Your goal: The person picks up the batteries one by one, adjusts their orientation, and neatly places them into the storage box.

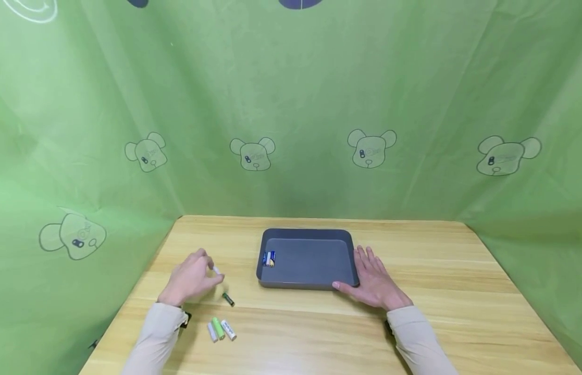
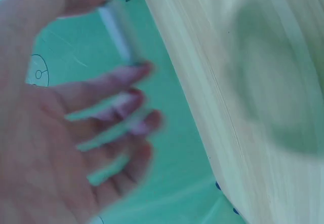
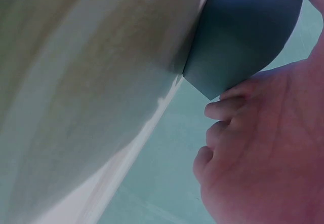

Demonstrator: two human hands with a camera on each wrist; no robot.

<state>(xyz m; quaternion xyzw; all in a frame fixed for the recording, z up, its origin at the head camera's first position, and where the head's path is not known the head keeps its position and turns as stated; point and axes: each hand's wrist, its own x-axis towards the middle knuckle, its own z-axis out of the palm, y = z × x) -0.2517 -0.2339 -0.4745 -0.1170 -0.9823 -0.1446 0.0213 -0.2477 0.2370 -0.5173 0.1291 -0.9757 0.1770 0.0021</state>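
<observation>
My left hand (image 1: pixel 190 277) is over the left part of the table and pinches a small whitish battery (image 2: pixel 120 31) by its two ends, between thumb and a fingertip. A dark green battery (image 1: pixel 228 299) lies on the wood just below that hand. Closer to me, a pale battery (image 1: pixel 212 332), a light green battery (image 1: pixel 218 328) and a white battery with lettering (image 1: pixel 228 329) lie side by side. My right hand (image 1: pixel 376 284) lies against the right side of a dark grey tray (image 1: pixel 297 285), fingers straight, thumb at the front corner.
Inside the tray, small blue and white batteries (image 1: pixel 269 259) sit against its left wall. The light wooden table (image 1: pixel 436 271) extends round the tray. Green curtains (image 1: pixel 309 104) with bear-head drawings hang behind the table and along both sides.
</observation>
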